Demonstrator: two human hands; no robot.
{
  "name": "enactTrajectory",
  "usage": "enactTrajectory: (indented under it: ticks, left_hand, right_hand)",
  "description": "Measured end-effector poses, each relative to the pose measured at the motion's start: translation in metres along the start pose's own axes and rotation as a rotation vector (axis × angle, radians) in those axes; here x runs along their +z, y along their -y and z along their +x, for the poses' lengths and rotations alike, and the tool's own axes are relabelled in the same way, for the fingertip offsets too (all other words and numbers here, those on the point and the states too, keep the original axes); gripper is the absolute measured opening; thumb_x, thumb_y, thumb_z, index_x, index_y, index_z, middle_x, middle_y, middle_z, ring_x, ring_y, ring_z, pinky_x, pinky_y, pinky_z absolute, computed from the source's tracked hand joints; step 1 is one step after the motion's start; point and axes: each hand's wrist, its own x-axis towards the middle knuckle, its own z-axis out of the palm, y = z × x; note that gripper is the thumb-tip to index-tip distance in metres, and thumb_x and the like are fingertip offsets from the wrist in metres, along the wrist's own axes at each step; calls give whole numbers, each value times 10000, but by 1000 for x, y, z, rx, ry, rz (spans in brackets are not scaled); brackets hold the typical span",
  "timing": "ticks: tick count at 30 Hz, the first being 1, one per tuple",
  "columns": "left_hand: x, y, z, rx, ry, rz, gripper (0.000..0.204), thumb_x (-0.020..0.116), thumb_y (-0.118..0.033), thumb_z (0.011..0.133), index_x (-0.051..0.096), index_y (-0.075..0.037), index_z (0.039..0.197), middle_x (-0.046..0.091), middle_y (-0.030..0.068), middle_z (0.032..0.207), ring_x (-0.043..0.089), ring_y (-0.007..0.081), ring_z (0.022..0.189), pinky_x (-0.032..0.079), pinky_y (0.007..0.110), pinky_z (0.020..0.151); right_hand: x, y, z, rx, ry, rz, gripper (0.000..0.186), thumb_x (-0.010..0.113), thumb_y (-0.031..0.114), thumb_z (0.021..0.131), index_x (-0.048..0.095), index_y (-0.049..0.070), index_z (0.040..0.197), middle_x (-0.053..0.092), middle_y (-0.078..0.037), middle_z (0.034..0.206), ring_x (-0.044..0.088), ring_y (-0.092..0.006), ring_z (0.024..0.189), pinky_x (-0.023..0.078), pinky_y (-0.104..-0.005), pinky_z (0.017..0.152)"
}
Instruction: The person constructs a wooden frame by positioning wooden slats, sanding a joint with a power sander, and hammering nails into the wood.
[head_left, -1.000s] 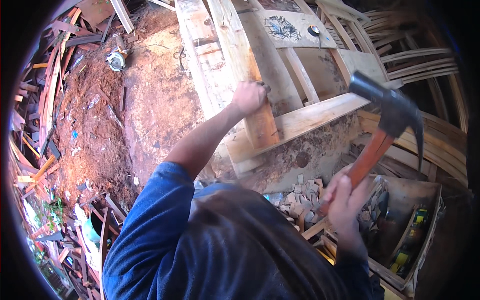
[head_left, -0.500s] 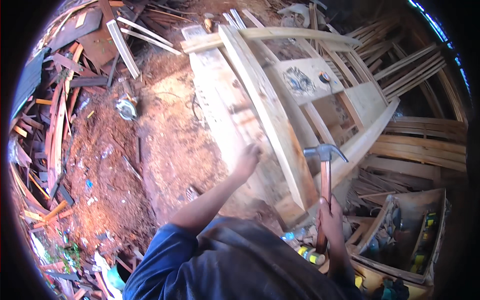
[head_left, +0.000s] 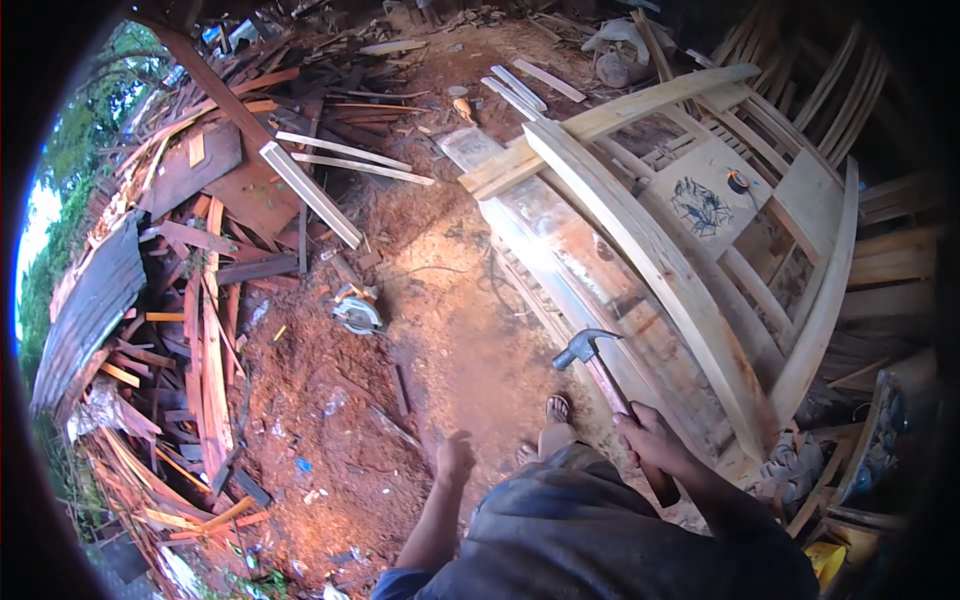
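Observation:
My right hand [head_left: 648, 437] grips the wooden handle of a claw hammer [head_left: 585, 350], whose steel head points up beside the timber frame. My left hand [head_left: 455, 455] hangs low over the dirt, away from the frame, its fingers loosely curled with nothing visible in them. The frame [head_left: 650, 260] of pale planks lies to my right, with a cross board [head_left: 490, 175] over its far end. On a panel inside it are a pile of nails [head_left: 700, 208] and a tape measure [head_left: 738, 180]. My sandaled foot [head_left: 557, 408] shows beside the frame.
A circular saw [head_left: 357, 312] rests on sawdust-covered ground left of the frame. Scrap planks [head_left: 210, 330] and a corrugated sheet [head_left: 85, 310] are heaped at left. Stacked boards [head_left: 880, 260] stand at right; a wooden crate [head_left: 860, 440] sits at lower right.
My left hand has left the plank and dropped toward me. The hammer has moved down and left. The view has swung leftward and up, showing more of the scrap pile and trees.

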Motion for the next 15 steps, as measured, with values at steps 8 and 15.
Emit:
enactTrajectory:
  ticks: [8,15]
  left_hand:
    - [-12,-113,102,422,-16,241,132,548,-116,898,592,-39,800,358,-30,527,307,99,384,215,297,371]
    - [-49,-306,241,-215,163,-486,267,517,-127,933,456,-135,674,362,-26,572,340,123,462,304,286,446]
  right_hand:
    - [70,58,134,-7,76,-317,243,564,249,971,545,6,985,618,-107,686,627,-180,559,501,-352,525]
    - [100,84,270,-172,-83,-459,366,608,293,870,573,7,1096,658,-285,814,680,-441,815,530,-504,748]
